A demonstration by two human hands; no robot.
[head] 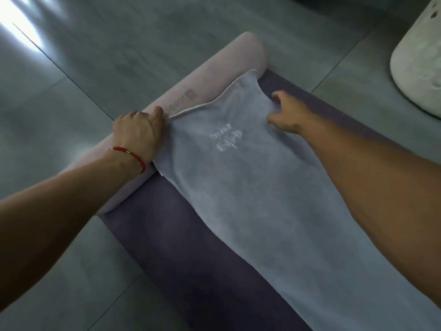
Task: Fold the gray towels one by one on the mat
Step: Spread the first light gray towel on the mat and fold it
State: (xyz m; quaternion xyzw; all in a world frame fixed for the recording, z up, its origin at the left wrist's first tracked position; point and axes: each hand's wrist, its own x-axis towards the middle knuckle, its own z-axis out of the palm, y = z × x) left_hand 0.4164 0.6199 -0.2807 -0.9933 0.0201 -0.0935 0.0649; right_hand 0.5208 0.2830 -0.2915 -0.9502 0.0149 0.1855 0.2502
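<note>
a gray towel [250,177] is pinched by the left hand [137,132] and right hand [285,113] at the mat [167,247]'s rolled end; uneven pulling could skew it.

The floor [100,44] consists of large gray-green tiles with a mottled finish, separated by thin dark grout lines that run diagonally across the view. A bright patch of light reflects off the tiles at the upper left corner. A white perforated basket [417,58] stands on the floor at the upper right, partly cut off by the edge.
</note>
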